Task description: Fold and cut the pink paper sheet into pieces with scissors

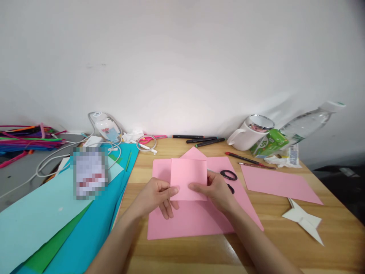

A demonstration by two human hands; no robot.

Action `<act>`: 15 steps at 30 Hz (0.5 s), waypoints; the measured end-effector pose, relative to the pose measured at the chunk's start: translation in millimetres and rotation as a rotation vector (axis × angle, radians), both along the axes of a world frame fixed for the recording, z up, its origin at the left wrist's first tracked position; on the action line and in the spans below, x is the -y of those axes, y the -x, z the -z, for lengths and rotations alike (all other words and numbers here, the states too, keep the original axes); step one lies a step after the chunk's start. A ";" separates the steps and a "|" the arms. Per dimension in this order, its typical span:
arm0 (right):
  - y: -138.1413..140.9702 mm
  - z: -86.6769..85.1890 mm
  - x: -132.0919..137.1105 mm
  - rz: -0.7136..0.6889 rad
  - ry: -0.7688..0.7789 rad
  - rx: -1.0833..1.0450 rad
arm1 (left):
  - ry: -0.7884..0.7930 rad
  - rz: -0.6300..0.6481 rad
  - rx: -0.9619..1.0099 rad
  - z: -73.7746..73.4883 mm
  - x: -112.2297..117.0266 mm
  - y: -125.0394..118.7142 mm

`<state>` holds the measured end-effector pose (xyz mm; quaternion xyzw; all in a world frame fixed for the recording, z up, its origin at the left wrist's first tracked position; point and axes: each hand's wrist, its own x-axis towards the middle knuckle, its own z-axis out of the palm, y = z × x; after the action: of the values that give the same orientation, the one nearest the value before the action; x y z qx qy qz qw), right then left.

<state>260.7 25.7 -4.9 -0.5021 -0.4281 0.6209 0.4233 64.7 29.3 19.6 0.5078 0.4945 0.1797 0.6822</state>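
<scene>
A small light-pink square of paper (188, 173) is held up between my two hands. My left hand (159, 196) pinches its left edge, thumb on the front, with the other fingers behind and below. At its right edge my right hand (218, 190) grips it, thumb laid across the front. Beneath lies a larger pink sheet (191, 222) flat on the table. A pink corner of paper (194, 153) pokes up behind the square. The black-handled scissors (229, 175) rest on the large sheet by my right hand; their blades are mostly hidden.
On the right are a pink strip (281, 184), a white folded paper star (303, 220), pens (242, 156), a mug (251, 133), a green carton (270, 144) and a plastic bottle (306, 123). Black markers (202, 140) lie by the wall. Blue sheets (85, 236) and a cable (48, 160) occupy the left.
</scene>
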 end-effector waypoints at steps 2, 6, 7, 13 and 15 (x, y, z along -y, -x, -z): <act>0.0 -0.2 0.0 -0.001 -0.001 -0.003 | 0.003 0.001 -0.003 -0.3 0.1 -0.2; -0.1 0.5 0.0 0.004 -0.017 0.018 | 0.000 0.003 -0.005 -1.2 0.2 -0.6; -0.1 0.7 -0.1 0.005 -0.019 0.021 | -0.003 0.000 -0.004 -1.2 0.3 -0.6; 1.0 0.4 0.0 0.004 -0.025 0.067 | -0.003 0.003 -0.008 -0.8 0.3 -1.0; 1.4 0.0 0.0 0.009 -0.021 0.064 | -0.003 0.002 -0.012 -0.9 0.4 -1.3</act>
<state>259.3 25.7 -5.0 -0.5195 -0.4455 0.5979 0.4173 66.0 28.9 20.5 0.5104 0.4978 0.1765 0.6786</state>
